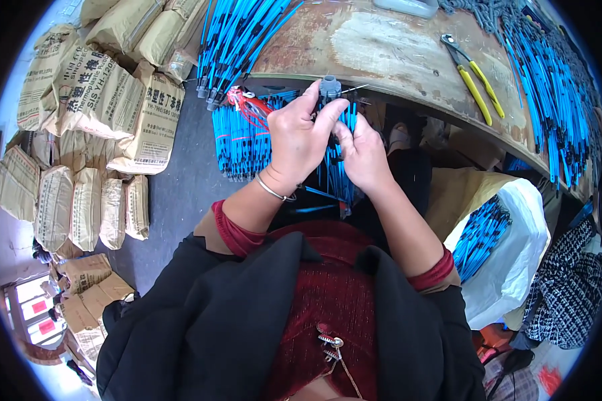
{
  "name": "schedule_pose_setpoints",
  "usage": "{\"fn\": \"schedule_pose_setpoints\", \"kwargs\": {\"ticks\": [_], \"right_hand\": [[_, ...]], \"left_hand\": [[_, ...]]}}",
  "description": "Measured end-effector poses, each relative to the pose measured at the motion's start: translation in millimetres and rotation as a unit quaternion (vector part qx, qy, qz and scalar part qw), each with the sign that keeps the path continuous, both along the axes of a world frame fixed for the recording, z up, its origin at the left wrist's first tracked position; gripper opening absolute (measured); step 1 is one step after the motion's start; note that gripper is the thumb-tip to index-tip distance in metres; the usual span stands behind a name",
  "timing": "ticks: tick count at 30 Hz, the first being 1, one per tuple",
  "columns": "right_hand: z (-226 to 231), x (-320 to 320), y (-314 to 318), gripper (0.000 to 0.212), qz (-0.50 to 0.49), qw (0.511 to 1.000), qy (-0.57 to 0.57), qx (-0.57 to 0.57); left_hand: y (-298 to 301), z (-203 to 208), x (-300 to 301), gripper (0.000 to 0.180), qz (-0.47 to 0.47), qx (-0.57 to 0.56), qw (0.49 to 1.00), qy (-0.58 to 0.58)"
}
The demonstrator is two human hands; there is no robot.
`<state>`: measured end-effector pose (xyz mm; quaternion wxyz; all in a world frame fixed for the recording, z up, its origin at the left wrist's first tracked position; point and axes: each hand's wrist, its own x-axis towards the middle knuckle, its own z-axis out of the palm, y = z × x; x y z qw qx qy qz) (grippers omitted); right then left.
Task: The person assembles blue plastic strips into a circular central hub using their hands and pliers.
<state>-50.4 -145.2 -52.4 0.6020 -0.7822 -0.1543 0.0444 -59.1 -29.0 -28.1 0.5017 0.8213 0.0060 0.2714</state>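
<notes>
Pinching a grey plug (330,85) at the counter (394,47) edge, the left hand (299,137) has its fingers closed on it; the right hand (362,152) grips the blue cables (336,170) beneath — a loose pinch could let the plug slip, or the thin wire snag.

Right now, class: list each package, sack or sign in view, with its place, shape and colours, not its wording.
Paper sacks: stacked on the floor at left, bulging, tan with dark print.
White plastic bag: lower right, open, holding blue cables.
Red signs: far lower left, small rectangles on a window.
</notes>
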Motion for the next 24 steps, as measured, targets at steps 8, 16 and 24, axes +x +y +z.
{"fn": "schedule_pose_setpoints", "kwargs": {"ticks": [8, 16, 24], "right_hand": [[-5, -11, 13, 0.021, -0.114, 0.975, -0.187, 0.031], [-1, 5, -4, 0.024, 0.077, 0.984, -0.160, -0.021], [-4, 4, 5, 0.030, 0.046, 0.928, -0.339, -0.147]], "left_hand": [[16, -5, -8, 0.030, 0.000, -0.085, 0.996, 0.004], [37, -3, -15, 0.032, -0.079, -0.090, 0.993, -0.009], [51, 13, -17, 0.034, -0.159, -0.146, 0.971, 0.103]]}}
